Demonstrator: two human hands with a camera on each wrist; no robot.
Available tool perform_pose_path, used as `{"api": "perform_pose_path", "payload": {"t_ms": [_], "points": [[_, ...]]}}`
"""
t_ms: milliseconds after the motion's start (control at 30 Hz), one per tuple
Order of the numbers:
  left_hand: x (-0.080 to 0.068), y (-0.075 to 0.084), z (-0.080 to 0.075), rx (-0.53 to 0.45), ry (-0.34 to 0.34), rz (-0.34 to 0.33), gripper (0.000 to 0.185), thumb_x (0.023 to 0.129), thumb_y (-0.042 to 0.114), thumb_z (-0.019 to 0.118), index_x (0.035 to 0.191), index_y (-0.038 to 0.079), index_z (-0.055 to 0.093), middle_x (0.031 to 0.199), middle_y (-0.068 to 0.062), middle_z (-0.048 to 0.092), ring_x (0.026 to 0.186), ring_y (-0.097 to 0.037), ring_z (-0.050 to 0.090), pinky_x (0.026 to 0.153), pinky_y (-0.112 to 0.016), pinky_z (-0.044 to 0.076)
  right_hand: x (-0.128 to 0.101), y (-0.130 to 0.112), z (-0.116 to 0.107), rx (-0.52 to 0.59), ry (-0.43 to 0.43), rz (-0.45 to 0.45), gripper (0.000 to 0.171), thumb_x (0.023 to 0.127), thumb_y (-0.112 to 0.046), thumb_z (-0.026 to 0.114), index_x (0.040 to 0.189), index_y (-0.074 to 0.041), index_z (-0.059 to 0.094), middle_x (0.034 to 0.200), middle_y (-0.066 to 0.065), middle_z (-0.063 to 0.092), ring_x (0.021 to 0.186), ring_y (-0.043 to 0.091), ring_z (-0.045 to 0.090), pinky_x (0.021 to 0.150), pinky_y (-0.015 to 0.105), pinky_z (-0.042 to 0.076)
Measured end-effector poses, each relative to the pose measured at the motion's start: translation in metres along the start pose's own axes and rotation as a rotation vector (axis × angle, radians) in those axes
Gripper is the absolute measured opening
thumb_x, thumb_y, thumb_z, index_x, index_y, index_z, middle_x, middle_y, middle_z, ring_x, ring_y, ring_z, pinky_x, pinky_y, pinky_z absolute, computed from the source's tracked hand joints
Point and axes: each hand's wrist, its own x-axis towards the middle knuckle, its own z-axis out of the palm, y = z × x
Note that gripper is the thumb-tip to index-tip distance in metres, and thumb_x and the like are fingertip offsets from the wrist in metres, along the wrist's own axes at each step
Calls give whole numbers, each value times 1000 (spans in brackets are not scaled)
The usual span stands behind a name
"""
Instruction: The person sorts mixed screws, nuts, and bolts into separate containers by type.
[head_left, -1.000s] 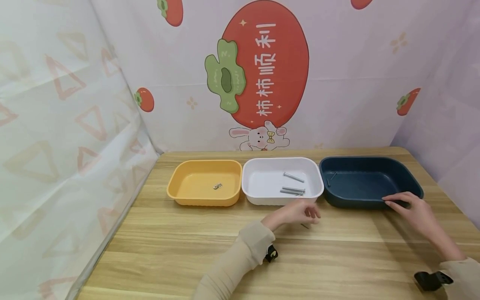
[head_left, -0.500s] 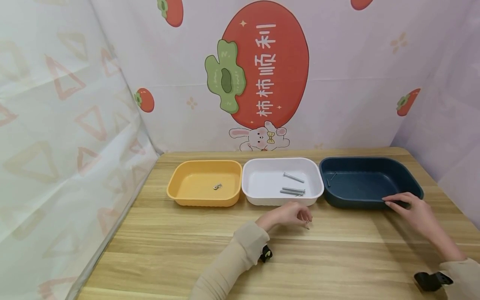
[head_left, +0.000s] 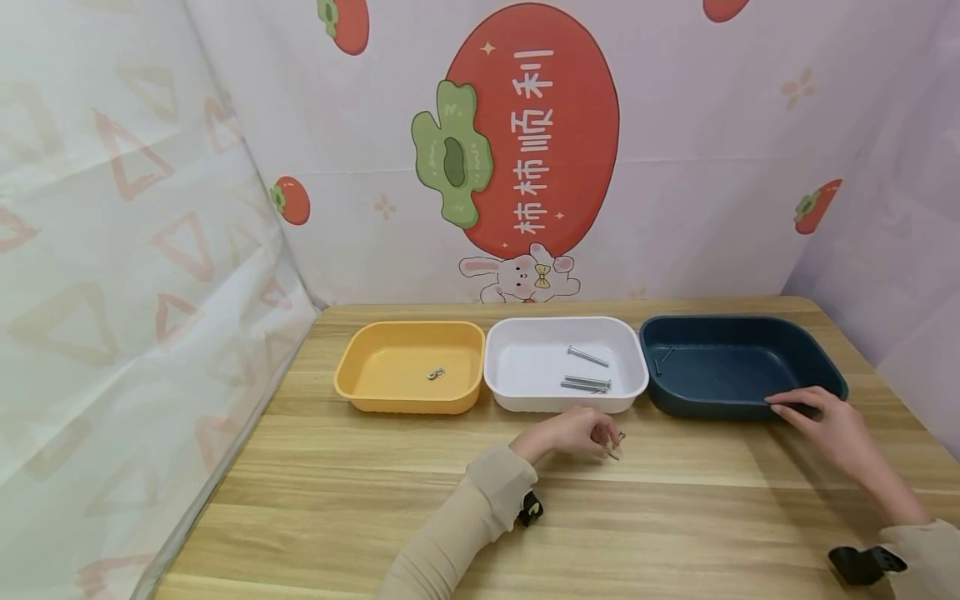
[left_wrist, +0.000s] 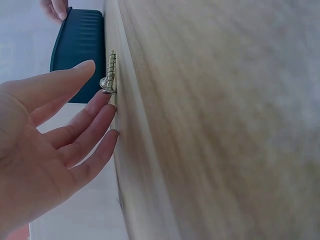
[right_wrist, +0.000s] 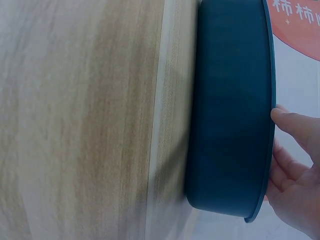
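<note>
My left hand point(head_left: 573, 432) is low over the table in front of the white tray point(head_left: 517, 401). In the left wrist view its fingers are loosely bent, thumb apart from the index finger. A brass-coloured screw point(left_wrist: 111, 70) with a pointed, threaded shaft is at the index fingertip, a second rounded screw head point(left_wrist: 103, 82) just behind it. The thumb does not touch them. My right hand point(head_left: 828, 421) pinches the front rim of the dark blue tray point(right_wrist: 232, 110), thumb on one side and fingers on the other. Two small screws point(head_left: 665, 357) lie inside that tray.
Several long bolts point(head_left: 586, 383) lie in the white tray. To its left stands a yellow tray point(head_left: 408, 406) holding a few small nuts point(head_left: 435, 374). All three trays stand side by side along the back of the wooden table point(head_left: 337, 500), before a printed cloth backdrop point(head_left: 675, 208).
My left hand has drawn back slightly to the left and down, and its fingers have shifted around the screws. The right hand stays on the blue tray's rim.
</note>
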Motion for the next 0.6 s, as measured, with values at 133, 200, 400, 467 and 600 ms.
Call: {"api": "perform_pose_path", "payload": {"t_ms": [133,200,400,467,600], "points": [[0,1,1,19,-2,-17,19,75,7,69,93,11,63,83,5,60,75,0,51,67,-7,38,0,1,0,1,-1,3,10,80,-6,63,88,-1,65,91,-36,38,87,-24,30,62,6,29],[0,1,1,32,-6,-28,19,74,7,69,92,12,63,82,6,58,75,0,50,67,-8,37,0,1,0,0,-5,6,10,80,-6,63,89,-1,65,92,-36,37,87,-24,30,62,7,30],[2,0,3,60,-19,-33,18,74,7,70,91,12,64,80,7,56,74,0,48,65,-7,36,0,1,-1,-7,-17,18,10,80,-7,63,89,-1,65,92,-36,37,86,-24,29,61,9,31],[3,0,3,68,-22,-30,18,74,8,70,90,12,64,79,7,55,73,0,47,65,-7,35,0,1,-1,-5,-17,18,10,80,-7,63,89,-1,65,92,-37,37,86,-24,30,61,9,31],[3,-2,4,11,-34,-45,17,74,7,69,90,12,64,77,8,55,72,0,46,64,-8,36,0,1,-1,-4,-17,14,10,80,-6,63,89,-1,65,91,-37,37,86,-24,30,62,6,30]]}}
